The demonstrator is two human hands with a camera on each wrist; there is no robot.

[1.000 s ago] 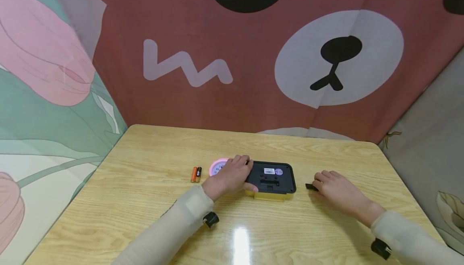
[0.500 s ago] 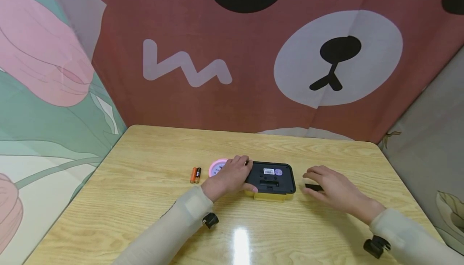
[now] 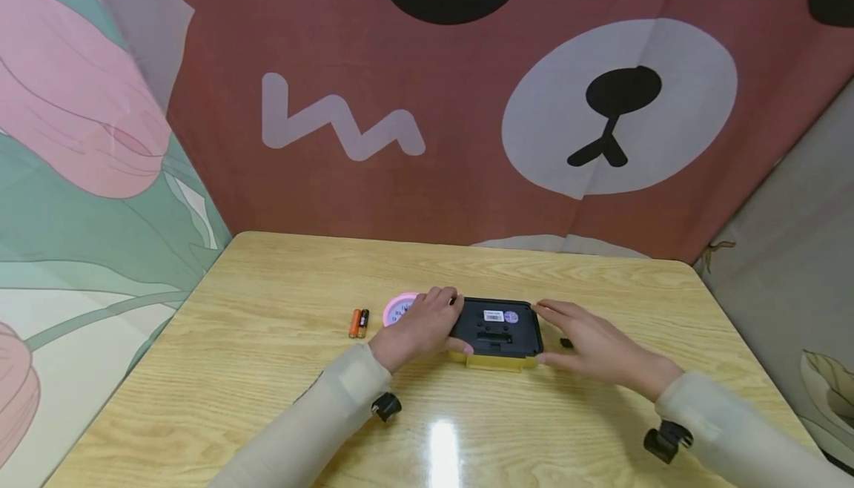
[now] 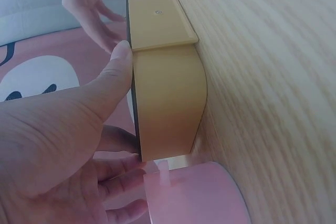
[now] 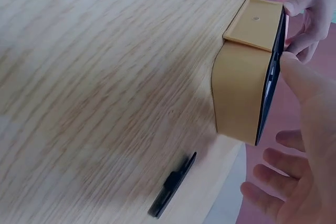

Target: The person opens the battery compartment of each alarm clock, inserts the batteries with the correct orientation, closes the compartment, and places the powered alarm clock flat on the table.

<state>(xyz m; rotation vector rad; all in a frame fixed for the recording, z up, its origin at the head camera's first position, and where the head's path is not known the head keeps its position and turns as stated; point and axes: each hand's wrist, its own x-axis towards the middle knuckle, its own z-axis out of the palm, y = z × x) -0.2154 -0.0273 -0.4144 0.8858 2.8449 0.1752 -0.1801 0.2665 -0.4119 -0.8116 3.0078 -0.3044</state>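
The box point(image 4: 167, 87) is yellow and black, the clock point(image 3: 399, 307) pink, the tabletop point(image 3: 200, 369) wood-grained.

The left grip point(image 3: 422, 327) partly hides the pink clock point(image 3: 396, 308).

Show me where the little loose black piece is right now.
In the head view, the little black piece lies on the table, just to the right of the black-and-yellow box, partly hidden by the right hand.
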